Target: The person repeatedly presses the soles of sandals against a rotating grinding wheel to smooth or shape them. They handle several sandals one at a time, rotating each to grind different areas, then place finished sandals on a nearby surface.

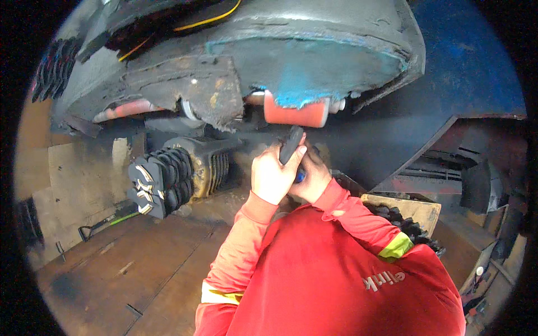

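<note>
My left hand (272, 172) is closed on a dark flip-flop (290, 147), seen nearly edge-on, with the thumb pressed along its side. Against its other side, my right hand (315, 173) is closed too, its fingers partly hidden behind the left. A small blue patch (300, 176) shows between the palms; what it belongs to is unclear. Just beyond the flip-flop's tip is an orange-red sanding roller (297, 114), partly covered by a dusty hood (336, 61) with a blue smear. Whether tip and roller touch, I cannot tell.
Left of my hands, stacked dark flip-flops (157, 182) with pale straps lean by a dusty motor (210, 165). Another reddish roller (126, 110) sits under the hood's left part. At right stands a box (428, 213) of dark pieces. A green-handled tool (123, 219) lies along the left wall.
</note>
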A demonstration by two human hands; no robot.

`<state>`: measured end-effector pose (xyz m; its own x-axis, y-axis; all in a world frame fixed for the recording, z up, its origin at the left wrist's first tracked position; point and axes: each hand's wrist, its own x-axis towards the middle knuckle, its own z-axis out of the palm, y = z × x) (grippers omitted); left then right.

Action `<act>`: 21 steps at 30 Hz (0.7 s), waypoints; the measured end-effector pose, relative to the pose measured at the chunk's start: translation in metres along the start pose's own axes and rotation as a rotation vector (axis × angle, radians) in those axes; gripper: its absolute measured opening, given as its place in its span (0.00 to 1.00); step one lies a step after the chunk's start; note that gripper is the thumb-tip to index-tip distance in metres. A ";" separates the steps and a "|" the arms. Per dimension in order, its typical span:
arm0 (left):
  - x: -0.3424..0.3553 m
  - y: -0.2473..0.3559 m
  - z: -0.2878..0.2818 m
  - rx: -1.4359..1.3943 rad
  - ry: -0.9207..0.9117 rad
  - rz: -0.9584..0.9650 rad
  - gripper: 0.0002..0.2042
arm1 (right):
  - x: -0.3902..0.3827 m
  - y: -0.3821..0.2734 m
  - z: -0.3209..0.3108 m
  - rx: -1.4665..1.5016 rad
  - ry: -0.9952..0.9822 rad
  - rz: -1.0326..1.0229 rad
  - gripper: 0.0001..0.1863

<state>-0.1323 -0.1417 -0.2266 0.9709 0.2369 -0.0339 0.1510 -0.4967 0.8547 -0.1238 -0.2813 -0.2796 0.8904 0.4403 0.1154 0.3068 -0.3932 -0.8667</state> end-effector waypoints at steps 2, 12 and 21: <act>0.004 0.002 0.003 0.136 0.024 0.049 0.16 | 0.000 -0.001 -0.007 0.157 -0.093 0.046 0.51; 0.019 -0.002 0.013 0.334 -0.044 -0.065 0.17 | 0.022 0.005 -0.043 0.117 -0.273 0.073 0.49; 0.033 0.010 0.011 0.353 -0.114 -0.098 0.26 | 0.024 -0.005 -0.042 0.262 -0.365 0.425 0.48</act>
<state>-0.0970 -0.1480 -0.2245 0.9600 0.2134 -0.1813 0.2800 -0.7381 0.6139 -0.0899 -0.3026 -0.2521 0.7295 0.5548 -0.3999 -0.1840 -0.4040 -0.8961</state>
